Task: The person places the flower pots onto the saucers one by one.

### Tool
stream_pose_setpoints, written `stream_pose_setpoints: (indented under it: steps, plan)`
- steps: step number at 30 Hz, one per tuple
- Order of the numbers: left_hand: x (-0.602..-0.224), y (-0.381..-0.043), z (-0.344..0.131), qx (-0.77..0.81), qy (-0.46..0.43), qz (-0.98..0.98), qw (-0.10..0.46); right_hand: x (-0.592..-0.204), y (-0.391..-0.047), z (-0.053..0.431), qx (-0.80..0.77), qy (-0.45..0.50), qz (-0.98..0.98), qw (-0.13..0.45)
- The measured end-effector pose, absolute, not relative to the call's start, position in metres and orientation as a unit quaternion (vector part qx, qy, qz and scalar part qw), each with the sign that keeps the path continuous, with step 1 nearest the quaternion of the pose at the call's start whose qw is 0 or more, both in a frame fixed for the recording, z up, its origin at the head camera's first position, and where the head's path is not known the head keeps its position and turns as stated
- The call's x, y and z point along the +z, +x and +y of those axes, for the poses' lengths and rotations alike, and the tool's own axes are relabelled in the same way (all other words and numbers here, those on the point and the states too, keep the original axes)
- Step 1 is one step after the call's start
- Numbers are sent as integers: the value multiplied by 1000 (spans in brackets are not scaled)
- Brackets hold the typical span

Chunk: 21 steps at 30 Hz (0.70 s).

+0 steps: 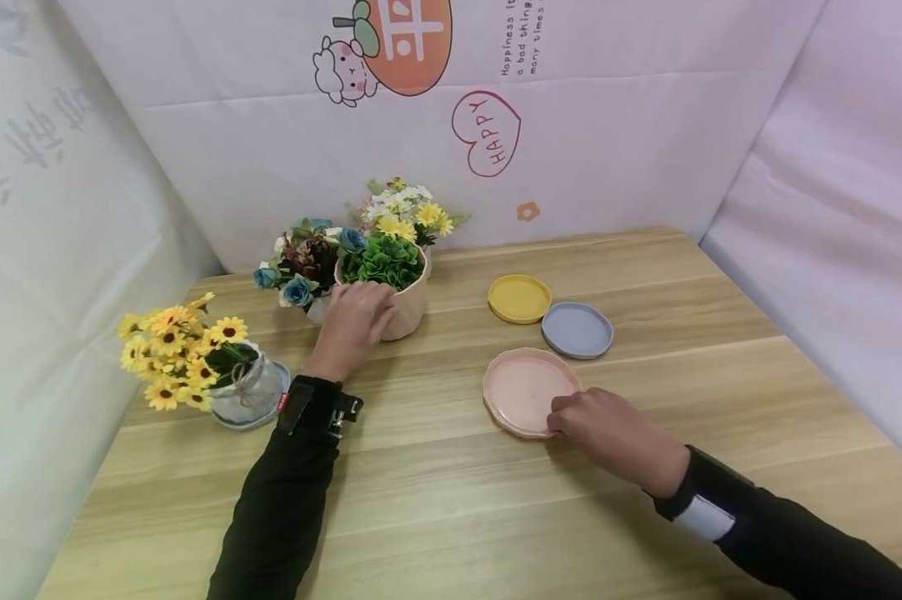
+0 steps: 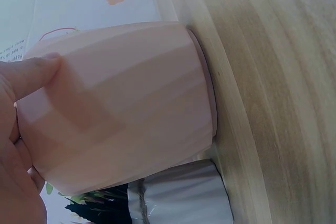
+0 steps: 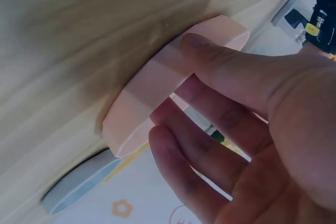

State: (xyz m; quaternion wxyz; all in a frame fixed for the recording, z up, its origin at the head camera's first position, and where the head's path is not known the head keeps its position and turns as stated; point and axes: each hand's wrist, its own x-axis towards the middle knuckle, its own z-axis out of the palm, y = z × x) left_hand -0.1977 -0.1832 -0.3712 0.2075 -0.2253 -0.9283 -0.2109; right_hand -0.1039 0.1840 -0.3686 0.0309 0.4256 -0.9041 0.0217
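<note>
My left hand (image 1: 355, 323) grips the near rim of a pink faceted flower pot (image 1: 408, 315) holding a green leafy plant (image 1: 383, 262). In the left wrist view the thumb lies against the outside of the pot (image 2: 121, 103), whose base is at the wooden surface. My right hand (image 1: 608, 429) pinches the near right edge of a pink scalloped saucer (image 1: 529, 390). Seen from the right wrist, the thumb presses the outer wall of the saucer (image 3: 152, 80) while the fingers reach over its inner side.
Beyond the pink saucer lie a yellow saucer (image 1: 520, 298) and a blue-grey saucer (image 1: 577, 330). Yellow flowers in a white pot (image 1: 247, 387) stand on a grey-blue saucer (image 1: 282, 383) at left. Blue flowers (image 1: 298, 290) and white-yellow flowers (image 1: 413, 208) stand beside and behind the pink pot.
</note>
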Motion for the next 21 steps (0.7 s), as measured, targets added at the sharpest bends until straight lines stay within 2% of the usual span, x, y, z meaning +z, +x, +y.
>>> stream_pose_setpoints:
  steps: [15, 21]
  plan:
    - [-368, -196, -183, -218, -227, -927, 205, -365, -124, 147, 10, 429, -903, 34]
    - [-367, -196, -183, -223, -228, -927, 199, -363, -129, 139, 21, 421, -907, 13]
